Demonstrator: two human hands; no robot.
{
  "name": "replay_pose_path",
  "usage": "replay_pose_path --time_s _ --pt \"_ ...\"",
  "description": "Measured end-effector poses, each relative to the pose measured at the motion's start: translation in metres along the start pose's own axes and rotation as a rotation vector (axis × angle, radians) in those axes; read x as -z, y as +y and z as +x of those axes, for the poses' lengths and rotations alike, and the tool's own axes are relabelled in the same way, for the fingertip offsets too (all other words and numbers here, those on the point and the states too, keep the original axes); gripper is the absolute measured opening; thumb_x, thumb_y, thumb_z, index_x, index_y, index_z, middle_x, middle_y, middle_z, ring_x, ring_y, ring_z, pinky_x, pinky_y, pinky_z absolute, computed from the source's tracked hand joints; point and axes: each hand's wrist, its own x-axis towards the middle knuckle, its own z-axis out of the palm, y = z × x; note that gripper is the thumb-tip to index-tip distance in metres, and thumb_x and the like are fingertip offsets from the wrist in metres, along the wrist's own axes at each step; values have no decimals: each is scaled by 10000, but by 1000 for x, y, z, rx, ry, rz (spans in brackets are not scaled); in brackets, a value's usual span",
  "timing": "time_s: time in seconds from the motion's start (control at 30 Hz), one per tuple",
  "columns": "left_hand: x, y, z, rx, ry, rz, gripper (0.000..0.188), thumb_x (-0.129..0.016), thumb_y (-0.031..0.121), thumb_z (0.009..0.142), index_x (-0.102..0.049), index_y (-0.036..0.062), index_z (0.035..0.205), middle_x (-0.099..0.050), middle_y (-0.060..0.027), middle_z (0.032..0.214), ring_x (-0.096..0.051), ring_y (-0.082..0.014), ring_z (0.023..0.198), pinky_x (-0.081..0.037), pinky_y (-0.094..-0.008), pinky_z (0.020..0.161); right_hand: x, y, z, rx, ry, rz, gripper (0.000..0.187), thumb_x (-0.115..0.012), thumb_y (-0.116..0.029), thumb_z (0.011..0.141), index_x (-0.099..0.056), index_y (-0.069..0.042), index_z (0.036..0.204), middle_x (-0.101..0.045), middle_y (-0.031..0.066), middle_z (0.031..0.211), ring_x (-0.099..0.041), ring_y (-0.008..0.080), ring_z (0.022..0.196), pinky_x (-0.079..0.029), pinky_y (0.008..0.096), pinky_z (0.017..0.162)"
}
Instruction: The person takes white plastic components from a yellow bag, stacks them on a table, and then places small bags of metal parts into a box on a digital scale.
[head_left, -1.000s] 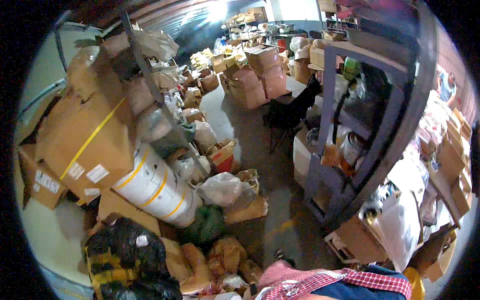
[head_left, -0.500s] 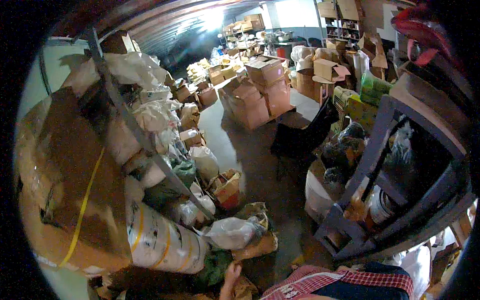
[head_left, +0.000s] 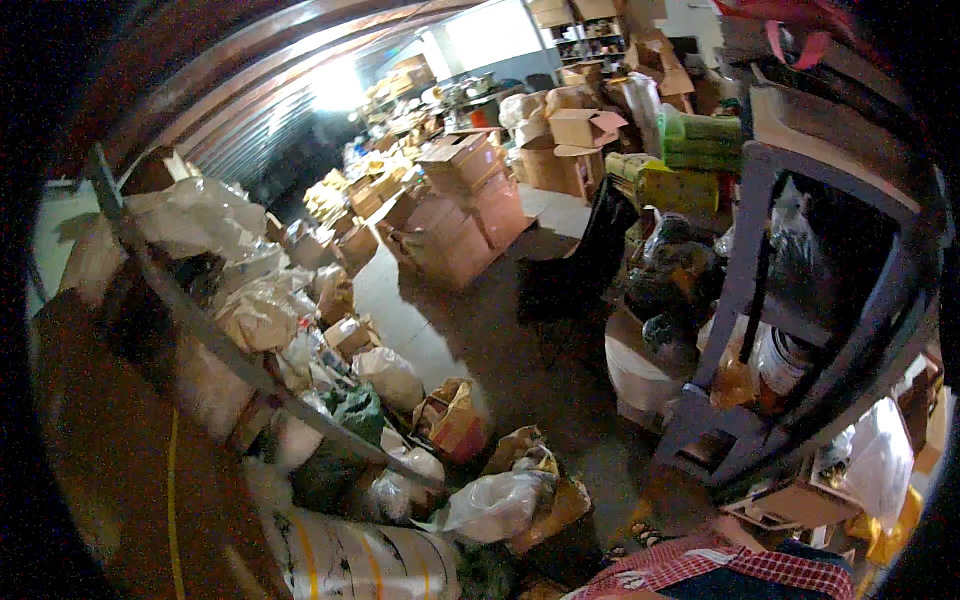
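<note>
Nearest you at the lower left, the white roll [head_left: 340, 560] lies on its side, ringed by yellow bands and marked with dark lines, its lower part cut off by the view's edge; past its right end you have the clear bag [head_left: 490, 508], crumpled and slumped against brown cardboard [head_left: 562, 512]; just beside the roll, your dark green bundle [head_left: 485, 572] sits in shadow, its shape hard to tell

The person wears a red-and-white checked garment [head_left: 655, 573] with a whitish, uneven trim [head_left: 712, 555] across it, a band [head_left: 775, 569] of bolder red-and-white squares running off to the right, and plain dark navy cloth [head_left: 745, 588] showing beneath that band.
</note>
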Motion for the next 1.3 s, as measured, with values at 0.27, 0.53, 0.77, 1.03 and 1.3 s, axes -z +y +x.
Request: replay_pose_path --time_s 0.27,0.53,0.77,1.03,1.3 --pt "54 46 88 -161 -102 484 344 -504 279 905 -635 27 1098 -640 -172 1134 -615 -342 1037 -480 -460 886 -74 176 -131 -54 158 -441 247 -658 -331 740 -733 -99 777 -686 98 768 -649 292 730 -529 407 668" --pt "-101 202 87 -435 -330 1065 330 -500 259 884 -670 28 1048 -655 -175 1114 -629 -348 1019 -488 -460 873 -168 286 -235 -193 506 133 175 -671 -208 699 -726 -108 831 -668 148 869 -630 320 842 -517 388 742" --pt "-403 314 27 -1002 -508 1543 326 -496 241 866 -701 29 1004 -668 -178 1097 -641 -353 1003 -495 -459 863 -244 349 -379 -329 1005 1691 114 -566 -61 834 -664 -13 866 -619 98 727 -544 168 514 -415 293 435" --pt "-696 371 -298 -1495 -843 1341 382 -531 200 861 -546 0 1186 -565 -247 1206 -528 -381 1146 -430 -470 971 -359 397 -552 -930 1384 1978 130 -576 -133 815 -548 -39 899 -529 94 705 -503 183 491 -396 303 393" --pt "-875 351 -382 -1350 -424 1945 889 -549 699 804 -510 -24 1321 -395 -262 1429 -391 -426 1314 -316 -508 1076 -211 436 -658 -951 1484 1950 835 -597 -219 875 -50 5 1466 -441 261 1299 -665 342 838 -588 409 642"
